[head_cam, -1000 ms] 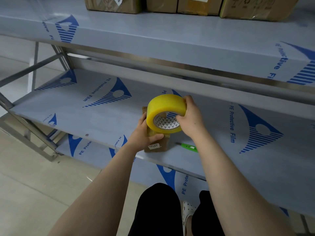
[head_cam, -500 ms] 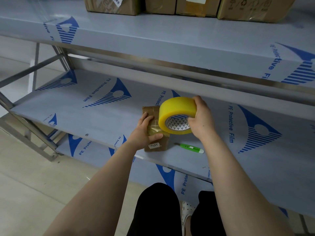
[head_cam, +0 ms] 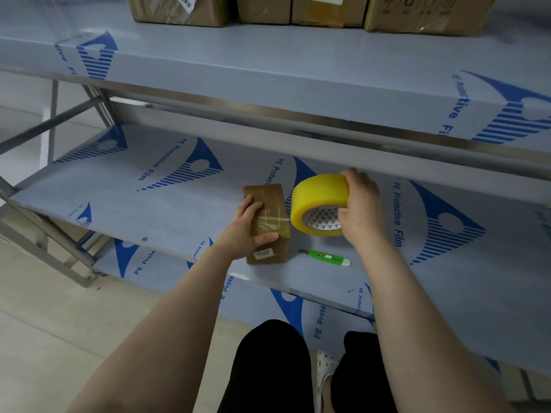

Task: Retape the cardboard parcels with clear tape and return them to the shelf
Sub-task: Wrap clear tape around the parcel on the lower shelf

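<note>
A small cardboard parcel (head_cam: pixel 266 194) lies on the middle shelf (head_cam: pixel 155 210), with a white label on its near side. My left hand (head_cam: pixel 249 231) presses down on its top and grips its near end. A strip of clear tape (head_cam: pixel 272 222) runs across the box toward the yellow tape roll (head_cam: pixel 319 195). My right hand (head_cam: pixel 360 210) holds that roll just right of the parcel, thumb in the core.
A green utility knife (head_cam: pixel 326 257) lies on the shelf in front of the roll. Several cardboard parcels (head_cam: pixel 179 8) stand on the upper shelf (head_cam: pixel 268 64). A lower shelf and my legs are below. Steel frame legs stand at left.
My right hand has pulled the tape roll to the right, off the parcel's top. The box is now uncovered, with tape stretched across it. My left hand stays on the box.
</note>
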